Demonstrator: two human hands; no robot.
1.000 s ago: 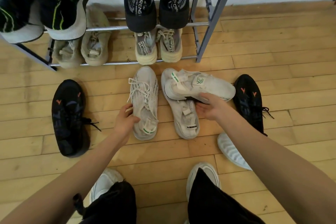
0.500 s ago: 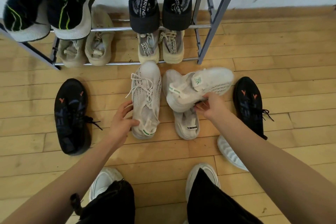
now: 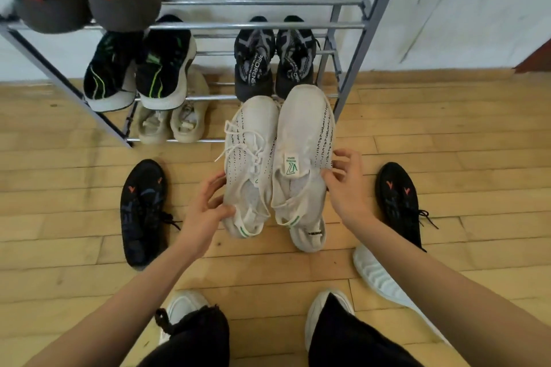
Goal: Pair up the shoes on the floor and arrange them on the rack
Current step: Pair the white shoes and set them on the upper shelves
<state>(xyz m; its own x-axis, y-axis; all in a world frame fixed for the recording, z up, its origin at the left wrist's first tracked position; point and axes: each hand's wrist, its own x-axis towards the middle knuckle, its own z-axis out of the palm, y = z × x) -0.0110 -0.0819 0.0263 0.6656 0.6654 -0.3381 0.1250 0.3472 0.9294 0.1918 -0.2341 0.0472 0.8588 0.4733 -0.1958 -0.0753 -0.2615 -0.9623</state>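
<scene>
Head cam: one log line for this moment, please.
phase: pairing | left hand: holds left white shoe | right hand: holds right white shoe | white pair: side by side | black shoes: on floor, apart

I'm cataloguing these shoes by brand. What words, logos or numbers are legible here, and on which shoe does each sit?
"VZ", green logo: tongue tab of the white shoe in the right hand.
Small print above that logo: too small to read.
"SFIDRENG", or close to it, partly blurred: grey-black shoe on the rack.
Lettering on its twin: unreadable.
Heel tab of the beige shoe on the floor: unreadable.
Orange marks on the black shoes: symbols, not letters.
</scene>
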